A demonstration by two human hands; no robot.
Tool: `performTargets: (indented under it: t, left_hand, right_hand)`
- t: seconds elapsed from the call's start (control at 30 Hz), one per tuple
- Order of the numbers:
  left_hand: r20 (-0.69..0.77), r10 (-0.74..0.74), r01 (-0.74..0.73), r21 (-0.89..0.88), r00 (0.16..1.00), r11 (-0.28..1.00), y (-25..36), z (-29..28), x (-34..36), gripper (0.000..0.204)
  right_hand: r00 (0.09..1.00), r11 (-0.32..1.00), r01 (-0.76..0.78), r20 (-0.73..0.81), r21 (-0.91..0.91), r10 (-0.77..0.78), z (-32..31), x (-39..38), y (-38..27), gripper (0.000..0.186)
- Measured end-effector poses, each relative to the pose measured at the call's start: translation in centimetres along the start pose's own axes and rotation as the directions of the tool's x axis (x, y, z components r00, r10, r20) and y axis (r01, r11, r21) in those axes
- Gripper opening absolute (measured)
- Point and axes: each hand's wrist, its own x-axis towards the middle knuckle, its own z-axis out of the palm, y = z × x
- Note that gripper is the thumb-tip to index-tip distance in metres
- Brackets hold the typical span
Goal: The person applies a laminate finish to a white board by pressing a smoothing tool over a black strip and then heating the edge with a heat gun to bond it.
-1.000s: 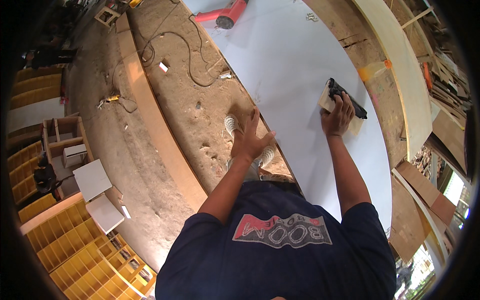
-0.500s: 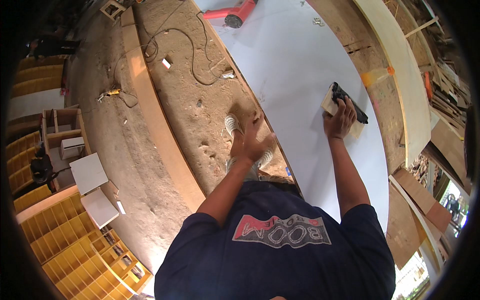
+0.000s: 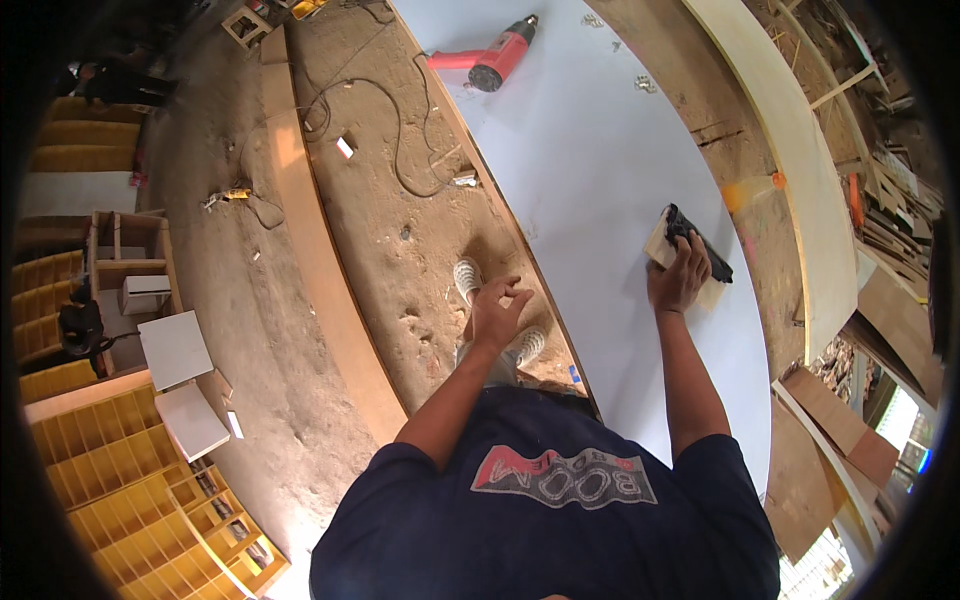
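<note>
My right hand (image 3: 680, 275) grips a tan, board-like pad (image 3: 712, 297) with a dark black piece (image 3: 697, 228) along it, resting on the pale grey-blue surface of a long curved panel (image 3: 590, 190). Just left of the panel's straight edge, my left hand (image 3: 497, 312) hangs over the dirt floor with loosely bent fingers and nothing visible in it. A red heat gun (image 3: 490, 62) with a metal nozzle lies farther up on the panel, near some small metal pieces (image 3: 645, 84).
A long wooden strip (image 3: 325, 290) and cables (image 3: 400, 155) lie on the floor at left, beside yellow shelving (image 3: 120, 500), white boards (image 3: 175, 350) and a yellow tool (image 3: 238, 194). A person in dark clothes (image 3: 115, 80) is at upper left. Curved plywood (image 3: 790, 200) and stacked offcuts line the right.
My left hand has drawn away from the panel's edge and its fingers are more bent. The view has shifted, so the heat gun and pad appear lower. My right hand keeps its hold.
</note>
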Motion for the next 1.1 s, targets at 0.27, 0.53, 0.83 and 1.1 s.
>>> performTargets:
  t: [0.27,0.53,0.83,1.1]
  left_hand:
    - [0.06,-0.281,0.279,0.04,0.958,0.96,-1.7,-2.5,1.6,0.048]
    - [0.384,-0.308,0.49,-0.737,0.87,0.466,3.4,-9.1,5.5,0.117]
    - [0.342,0.046,0.312,-0.899,0.939,0.307,13.2,-19.0,12.5,0.15]
    - [0.317,0.186,0.266,-0.93,0.93,0.255,15.7,-25.2,19.0,0.15]
  right_hand:
    - [0.999,1.0,0.005,-0.032,0.027,-0.004,-0.4,0.5,-0.6,0.063]
    - [0.999,0.999,-0.027,0.018,-0.024,0.028,-0.2,0.1,-0.2,0.065]
    - [0.998,0.997,-0.019,0.062,-0.079,0.024,-0.3,0.1,-1.0,0.067]
    - [0.972,0.979,-0.124,0.177,-0.162,0.152,-1.0,1.3,-2.9,0.07]
